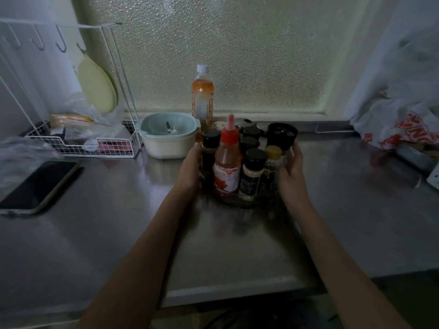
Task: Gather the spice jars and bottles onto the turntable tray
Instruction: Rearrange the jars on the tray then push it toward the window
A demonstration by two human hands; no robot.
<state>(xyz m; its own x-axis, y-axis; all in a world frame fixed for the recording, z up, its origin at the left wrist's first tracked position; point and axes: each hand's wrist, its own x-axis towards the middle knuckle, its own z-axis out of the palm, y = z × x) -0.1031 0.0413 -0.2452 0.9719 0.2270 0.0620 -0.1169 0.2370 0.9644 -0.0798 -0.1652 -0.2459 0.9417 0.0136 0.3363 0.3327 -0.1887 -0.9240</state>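
Centre of frame: loaded tray (247, 202) on the table (118, 222), left hand (190, 172) and right hand (291, 173) cupping its sides, fingers spread. Likely top-heavy; grip the rim.

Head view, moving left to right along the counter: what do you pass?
Phone → white wire rack → pale bowl → left hand → red squeeze bottle → right hand → plastic bags.

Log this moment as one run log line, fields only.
left hand: on turntable tray left side | right hand: on right side | jars: on tray | tall orange bottle: off tray, behind
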